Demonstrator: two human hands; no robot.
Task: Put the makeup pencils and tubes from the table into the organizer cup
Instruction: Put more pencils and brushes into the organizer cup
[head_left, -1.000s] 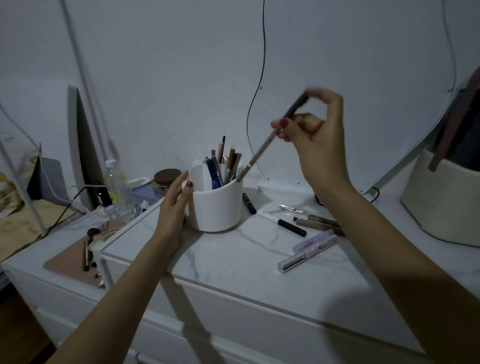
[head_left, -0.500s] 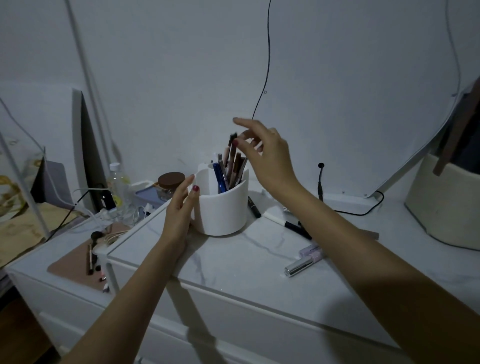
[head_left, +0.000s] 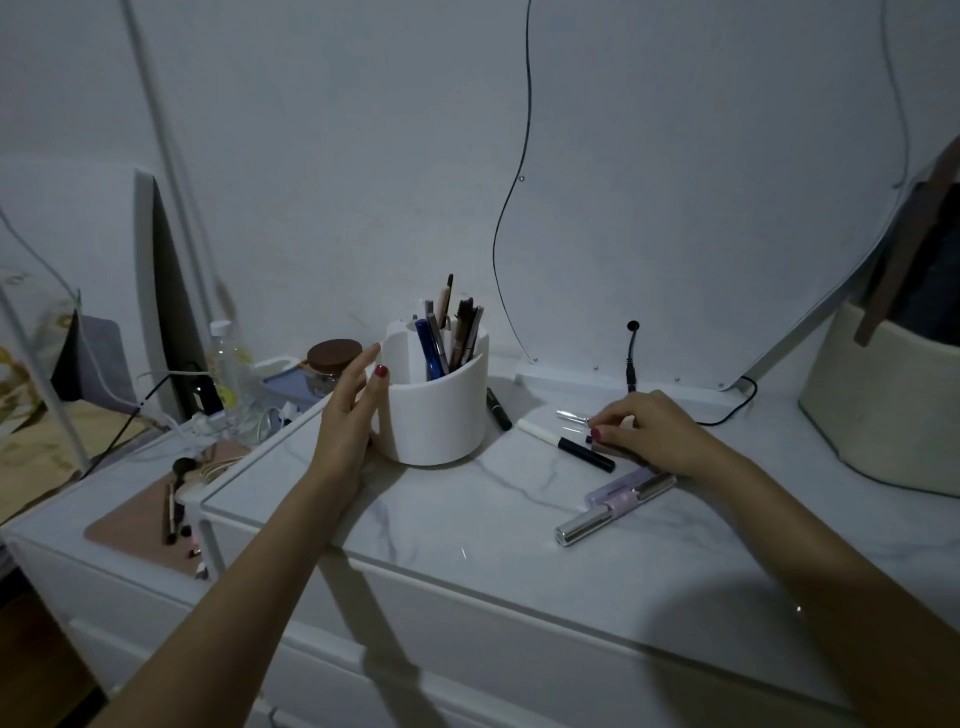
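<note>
The white organizer cup stands on the marble table top and holds several pencils and pens upright. My left hand rests flat against the cup's left wall. My right hand is down on the table to the right, with its fingertips pinching a brown pencil that lies there. Beside it lie a white and black pen, a black pen by the cup, a clear tube, a lilac tube and a silver tube.
A cream round basket stands at the far right. A black cable with a plug rises behind my right hand. On the lower surface at left are a brown-lidded jar, a bottle, cables and a pink mat.
My right hand dropped a pencil into the cup, then moved right and down to the table, where it now pinches a brown pencil. My left hand stayed on the cup.
</note>
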